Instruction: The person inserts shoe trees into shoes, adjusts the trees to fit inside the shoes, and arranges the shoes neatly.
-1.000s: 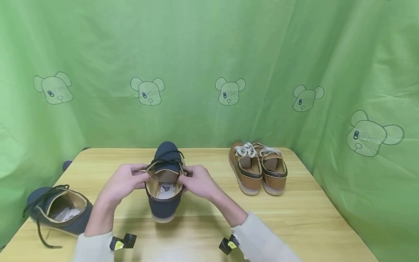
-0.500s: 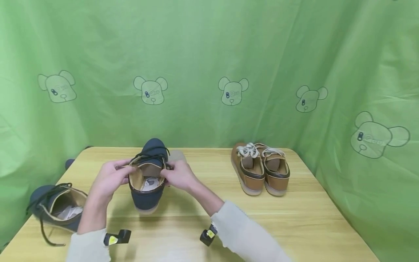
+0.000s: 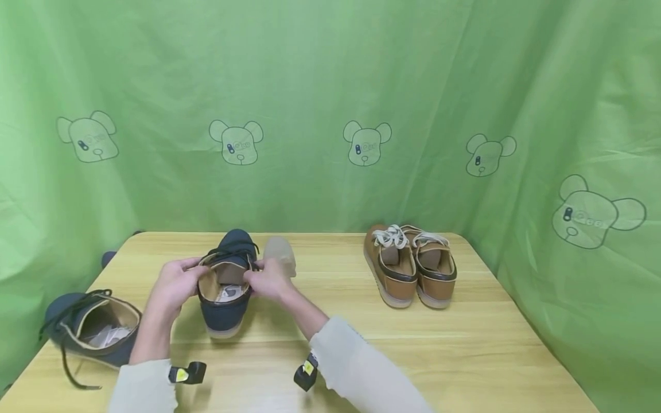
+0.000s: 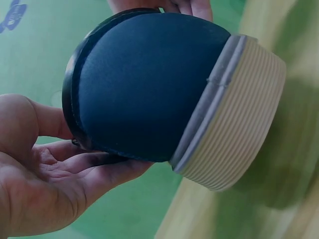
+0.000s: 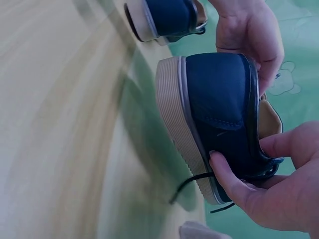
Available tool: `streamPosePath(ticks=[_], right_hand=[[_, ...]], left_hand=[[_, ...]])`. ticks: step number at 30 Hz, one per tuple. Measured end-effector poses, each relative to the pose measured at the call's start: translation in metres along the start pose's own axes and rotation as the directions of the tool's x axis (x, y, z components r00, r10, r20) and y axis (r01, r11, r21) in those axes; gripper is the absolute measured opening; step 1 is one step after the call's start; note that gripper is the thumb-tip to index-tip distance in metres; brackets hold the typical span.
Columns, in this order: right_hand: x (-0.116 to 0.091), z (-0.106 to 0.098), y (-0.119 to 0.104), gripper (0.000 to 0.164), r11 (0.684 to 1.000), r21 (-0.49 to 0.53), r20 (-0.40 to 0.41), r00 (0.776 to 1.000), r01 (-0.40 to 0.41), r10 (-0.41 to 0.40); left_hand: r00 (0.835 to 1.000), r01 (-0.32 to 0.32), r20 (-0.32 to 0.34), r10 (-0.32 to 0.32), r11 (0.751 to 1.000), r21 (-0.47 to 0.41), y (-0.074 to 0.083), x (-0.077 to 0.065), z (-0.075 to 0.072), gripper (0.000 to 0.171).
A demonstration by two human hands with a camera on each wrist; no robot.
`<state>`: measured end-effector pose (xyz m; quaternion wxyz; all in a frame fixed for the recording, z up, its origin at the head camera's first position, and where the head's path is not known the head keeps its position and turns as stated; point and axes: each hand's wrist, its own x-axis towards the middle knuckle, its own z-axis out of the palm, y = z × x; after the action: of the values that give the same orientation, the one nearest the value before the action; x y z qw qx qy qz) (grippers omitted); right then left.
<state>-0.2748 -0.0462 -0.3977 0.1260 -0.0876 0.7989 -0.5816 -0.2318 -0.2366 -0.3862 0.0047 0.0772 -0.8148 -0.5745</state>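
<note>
A navy lace-up shoe (image 3: 224,315) with a pale ribbed sole is held toe-away over the table, its heel towards me. My left hand (image 3: 174,284) grips the left side of its opening, thumb inside the collar. On the opposite side, my right hand (image 3: 269,280) pinches the collar, thumb inside and fingers along the outer wall. The right wrist view shows the shoe (image 5: 214,94) raised off the wood. Its mate, another navy shoe (image 3: 57,321), lies at the table's left edge with loose dark laces. White paper shows inside both.
A beige rounded piece (image 3: 279,252) lies just beyond my right hand. Two brown shoes (image 3: 399,292) with white laces stand side by side at the back right of the wooden table (image 3: 480,355). Green curtain (image 3: 299,74) surrounds it. Something dark blue (image 3: 107,258) shows past the left edge.
Both hands have carried the navy shoe to the left and slightly lower. The beige piece, hidden behind the shoe before, now shows on its right.
</note>
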Motion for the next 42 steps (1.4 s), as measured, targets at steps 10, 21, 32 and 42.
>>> streamPosePath(ticks=[10,21,32,42], right_hand=[[0.001,0.009,0.016,0.037,0.998,-0.049,-0.054,0.998,-0.040,0.037],[0.002,0.012,0.023,0.049,0.998,-0.058,-0.066,0.998,-0.019,0.015],[-0.007,0.013,0.022,0.067,0.989,-0.147,-0.027,0.999,0.015,-0.019],[-0.021,0.007,0.015,0.083,0.998,-0.059,0.109,0.993,-0.037,0.043]], left_hand=[[1.000,-0.019,0.011,0.019,0.996,0.084,-0.011,0.006,0.011,0.048],[0.993,-0.030,0.116,0.018,0.994,0.103,-0.014,0.007,0.009,0.054],[0.944,-0.039,0.330,-0.013,0.988,0.151,-0.013,-0.005,-0.013,0.070],[0.874,0.020,0.480,-0.084,0.991,0.136,-0.009,-0.013,-0.018,0.112]])
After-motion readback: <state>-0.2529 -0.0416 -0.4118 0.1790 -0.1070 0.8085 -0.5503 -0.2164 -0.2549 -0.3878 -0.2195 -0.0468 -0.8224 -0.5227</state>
